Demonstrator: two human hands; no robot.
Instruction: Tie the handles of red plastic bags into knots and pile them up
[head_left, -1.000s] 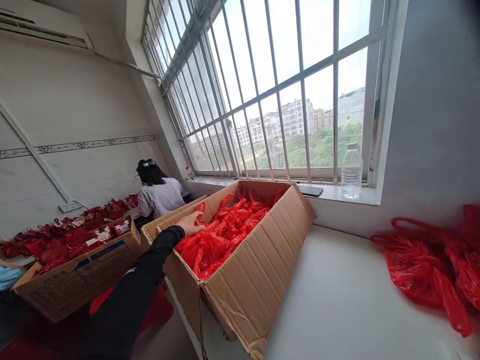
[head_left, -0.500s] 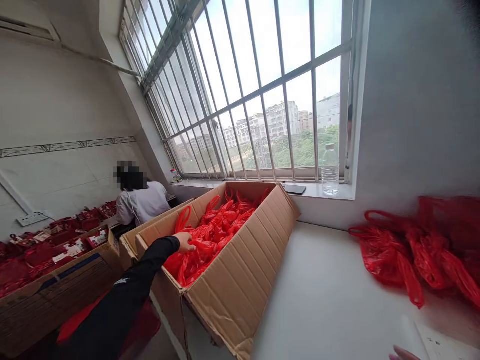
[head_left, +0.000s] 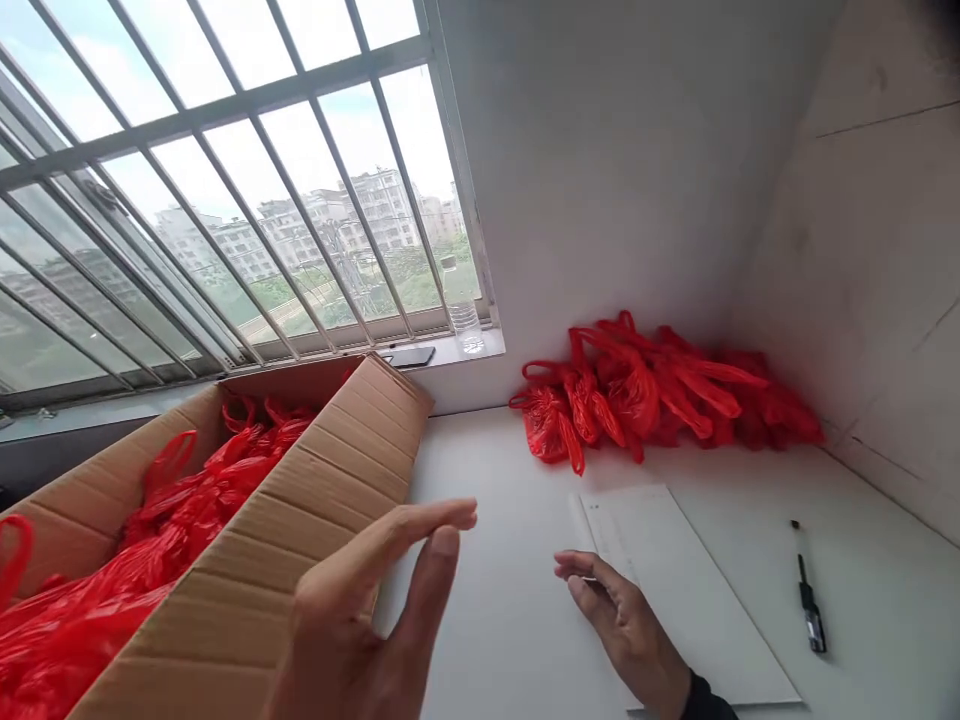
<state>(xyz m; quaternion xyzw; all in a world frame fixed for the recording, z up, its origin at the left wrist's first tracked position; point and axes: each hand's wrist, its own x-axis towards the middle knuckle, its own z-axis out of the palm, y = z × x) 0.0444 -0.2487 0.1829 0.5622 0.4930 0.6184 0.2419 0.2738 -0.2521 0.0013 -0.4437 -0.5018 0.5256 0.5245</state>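
Note:
My left hand (head_left: 375, 610) is raised in front of the cardboard box (head_left: 330, 480), its fingers stretched out and nothing in them. The box stands open at the left and is full of red plastic bags (head_left: 187, 490). My right hand (head_left: 622, 620) rests low on the white table with its fingers loosely curled and apart. Its fingertips touch the near left edge of a white sheet (head_left: 675, 570). A heap of red plastic bags (head_left: 652, 390) lies in the far corner of the table against the wall.
A black pen (head_left: 810, 605) lies on the table right of the sheet. On the window sill stand a clear water bottle (head_left: 461, 310) and a flat dark object (head_left: 409, 356). Barred windows run along the left; walls close the corner at right.
The view has swung to the right. My left hand has come out of the box and is now raised with nothing in it. My right hand has come into view by the white sheet.

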